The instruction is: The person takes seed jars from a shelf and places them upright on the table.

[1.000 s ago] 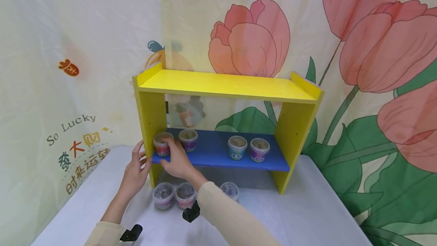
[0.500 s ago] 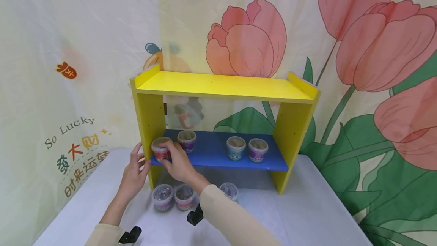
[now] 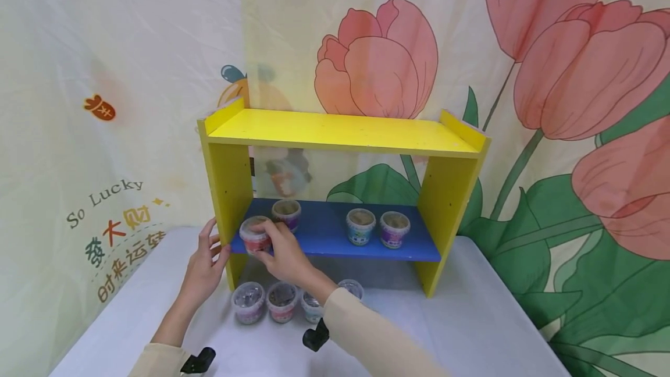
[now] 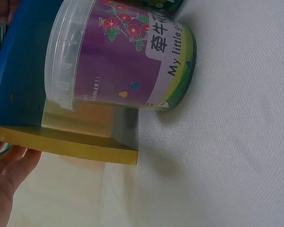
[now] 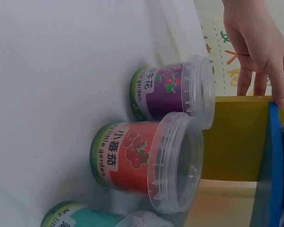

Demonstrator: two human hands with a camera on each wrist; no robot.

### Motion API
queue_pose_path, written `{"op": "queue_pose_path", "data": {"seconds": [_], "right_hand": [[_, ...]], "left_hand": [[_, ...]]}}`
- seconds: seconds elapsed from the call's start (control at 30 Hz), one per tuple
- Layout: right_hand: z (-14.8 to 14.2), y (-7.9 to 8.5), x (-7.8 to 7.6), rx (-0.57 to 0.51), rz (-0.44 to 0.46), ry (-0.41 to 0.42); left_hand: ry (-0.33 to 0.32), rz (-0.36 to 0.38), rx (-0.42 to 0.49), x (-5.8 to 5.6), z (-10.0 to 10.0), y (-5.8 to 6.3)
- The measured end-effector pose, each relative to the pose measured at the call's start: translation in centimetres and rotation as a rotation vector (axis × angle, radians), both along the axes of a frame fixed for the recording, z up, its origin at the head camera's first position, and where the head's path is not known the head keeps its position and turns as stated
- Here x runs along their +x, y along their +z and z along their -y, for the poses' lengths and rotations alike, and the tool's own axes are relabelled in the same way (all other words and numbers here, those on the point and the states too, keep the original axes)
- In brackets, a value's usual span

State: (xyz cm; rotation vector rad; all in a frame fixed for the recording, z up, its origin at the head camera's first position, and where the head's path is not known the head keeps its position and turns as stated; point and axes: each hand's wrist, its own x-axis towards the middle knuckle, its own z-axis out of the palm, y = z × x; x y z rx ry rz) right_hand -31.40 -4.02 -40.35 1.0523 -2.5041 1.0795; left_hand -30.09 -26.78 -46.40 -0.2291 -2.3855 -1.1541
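Observation:
A small yellow shelf unit [image 3: 335,130] with a blue middle board [image 3: 319,237] stands on the white table. My left hand [image 3: 201,269] holds its left side panel, thumb at the front edge and fingers on the outer side. My right hand [image 3: 290,258] pinches a lidded plastic tub with a red label [image 3: 253,242] by its rim, at the left front of the blue board; whether its base touches the board cannot be told. Behind it stands a purple-labelled tub [image 3: 285,209], partly hidden. Farther right on the board are a teal tub [image 3: 360,228] and a purple tub [image 3: 394,231].
Below, several tubs stand in a row on the table: a purple morning-glory tub [image 4: 118,56], a red tomato tub [image 5: 132,153], a teal tub [image 5: 85,216] and another [image 3: 352,287] partly behind the right sleeve. A floral cloth [image 3: 471,191] hangs behind.
My right hand has drawn the red tub slightly forward and to the right, away from the left panel. The teal tub below has come into sight. My left hand keeps its place on the panel.

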Motion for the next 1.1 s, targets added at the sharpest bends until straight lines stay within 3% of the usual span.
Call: {"op": "queue_pose_path", "data": {"seconds": [0.43, 0.87, 1.1], "right_hand": [[-4.9, 0.1, 1.4, -0.031, 0.003, 0.024], [-11.7, 0.4, 3.1, -0.061, -0.005, -0.050], [-15.2, -0.3, 4.4, -0.082, 0.001, -0.109]], "left_hand": [[0.007, 0.039, 0.001, 0.2, -0.2, 0.3], [0.011, 0.030, -0.011, 0.3, -0.3, 0.5], [0.016, 0.038, -0.013, 0.2, -0.2, 0.5]]}}
